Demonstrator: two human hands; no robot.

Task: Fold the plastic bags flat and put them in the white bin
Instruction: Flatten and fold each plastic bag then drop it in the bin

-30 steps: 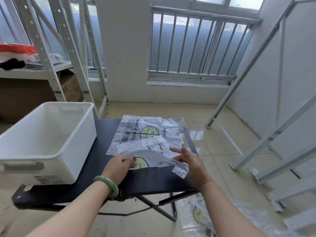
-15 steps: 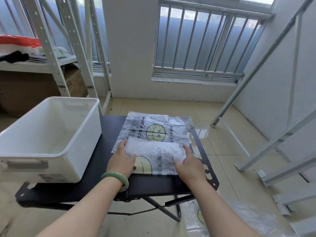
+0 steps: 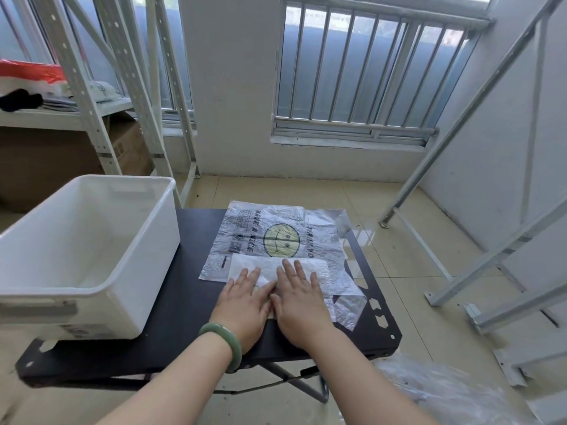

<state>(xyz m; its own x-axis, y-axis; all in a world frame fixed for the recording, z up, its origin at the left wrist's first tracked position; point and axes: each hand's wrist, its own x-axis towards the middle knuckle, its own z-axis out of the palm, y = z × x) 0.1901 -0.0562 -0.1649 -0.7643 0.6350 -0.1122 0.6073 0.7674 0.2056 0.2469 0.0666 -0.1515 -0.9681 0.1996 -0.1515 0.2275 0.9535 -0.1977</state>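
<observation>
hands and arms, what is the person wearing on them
The left hand and right hand are bare, with no gloves. No sleeves show on either forearm. A smooth, rounded, pale green bangle sits on the left wrist.

Your view is bright with soft daylight from the barred metal-framed window (image 3: 352,78) ahead; it glares off the glossy beige floor tiles (image 3: 362,237) (just right of the flat black metal table (image 3: 190,271)). The white perforated metal shelf posts (image 3: 82,87) bow near your frame's edges.
</observation>
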